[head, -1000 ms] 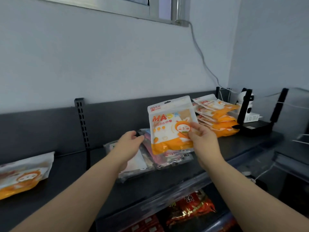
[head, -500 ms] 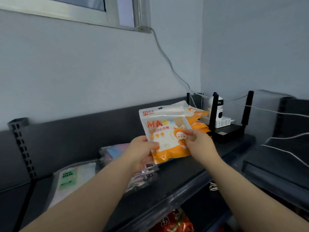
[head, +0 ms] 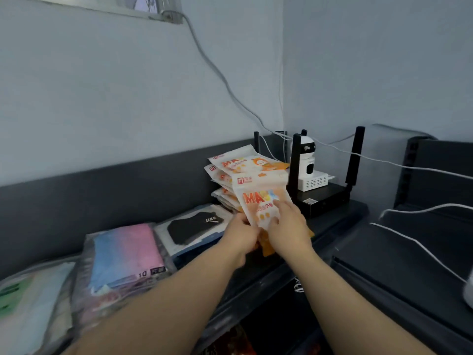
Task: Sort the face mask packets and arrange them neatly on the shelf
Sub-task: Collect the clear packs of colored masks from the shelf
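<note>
Both hands hold one orange-and-white mask packet [head: 258, 198] upright, just in front of a stack of matching orange packets [head: 238, 170] at the right end of the dark shelf [head: 340, 216]. My left hand [head: 242, 235] grips its lower left edge. My right hand [head: 288, 226] grips its lower right part, fingers over the front. Left of the stack lies a packet with a black mask [head: 195, 228], then a pink-and-blue packet [head: 125, 252], then a green-labelled clear packet [head: 28, 301].
A black router with upright antennas [head: 325, 198] and a small white camera [head: 308, 162] stand right of the orange stack, with white cables [head: 409, 167] trailing across. A second dark shelf unit [head: 409, 265] sits to the right. Red snack bags [head: 230, 342] show below.
The view has swung right. Both hands have carried the orange packet rightward to the front of the orange stack, and it sits lower against the stack than before.
</note>
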